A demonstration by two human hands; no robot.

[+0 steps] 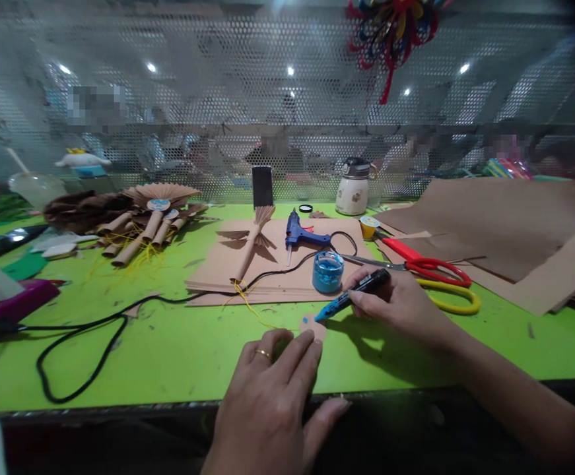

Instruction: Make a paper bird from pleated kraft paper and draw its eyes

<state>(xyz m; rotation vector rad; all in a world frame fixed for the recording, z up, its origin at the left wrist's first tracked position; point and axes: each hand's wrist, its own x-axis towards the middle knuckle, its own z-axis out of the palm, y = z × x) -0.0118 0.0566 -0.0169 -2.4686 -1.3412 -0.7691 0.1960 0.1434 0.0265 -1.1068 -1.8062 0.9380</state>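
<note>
Near the table's front edge lies a small round piece of brown paper (311, 324) with a blue mark on it. My left hand (277, 389) rests over its near side, fingertips pressing it down and thumb held apart. In my right hand (399, 303) is a blue-and-black marker (359, 290), its tip at the paper's upper right. Just beyond stands a jar of blue paint (327, 272). A rolled brown paper figure with pleated wings (250, 247) lies on stacked brown sheets (208, 277), with yellow string at its lower end.
A blue glue gun (307, 234) rests on the sheets, its black cord (158, 300) looping left. Scissors with red and yellow handles (440, 270) lie right, beside large brown paper (495, 224). Several paper rolls (138, 244) are piled left. A thermos (354, 188) stands behind.
</note>
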